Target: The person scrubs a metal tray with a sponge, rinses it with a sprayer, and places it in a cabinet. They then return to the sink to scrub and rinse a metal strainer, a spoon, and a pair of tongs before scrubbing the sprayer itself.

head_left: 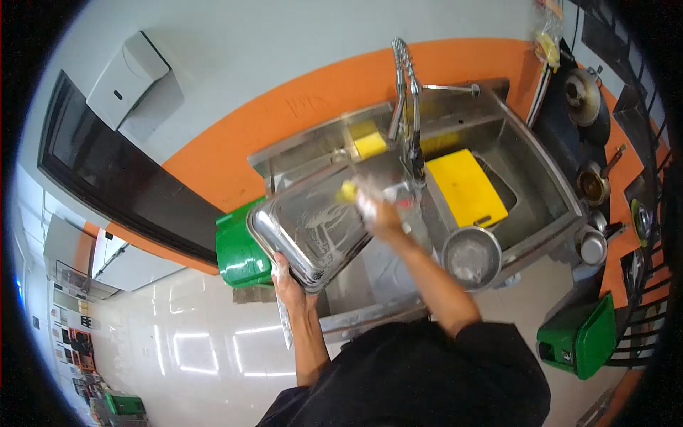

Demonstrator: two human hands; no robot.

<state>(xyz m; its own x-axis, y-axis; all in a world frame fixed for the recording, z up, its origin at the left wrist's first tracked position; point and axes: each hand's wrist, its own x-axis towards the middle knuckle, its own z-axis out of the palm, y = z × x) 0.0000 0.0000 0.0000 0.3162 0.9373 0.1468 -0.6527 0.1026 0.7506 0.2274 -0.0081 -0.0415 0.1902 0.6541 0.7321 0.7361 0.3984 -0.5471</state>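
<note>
My left hand point(287, 283) grips the near left edge of a large metal tray point(313, 228), which is tilted over the sink and streaked with suds. Over the tray's right side is my right hand point(377, 212), soapy and smeared by motion, its fingers closed round a yellow sponge point(349, 191). Close to the right forearm, a round metal bowl point(471, 257) with whitish liquid sits at the sink's front edge.
A yellow cutting board point(466, 188) lies across the right basin point(530, 171). The sprayer faucet point(416, 142) rises behind the tray. Green bins stand left point(242, 245) and right point(587, 340). Pans point(585, 96) hang on the right.
</note>
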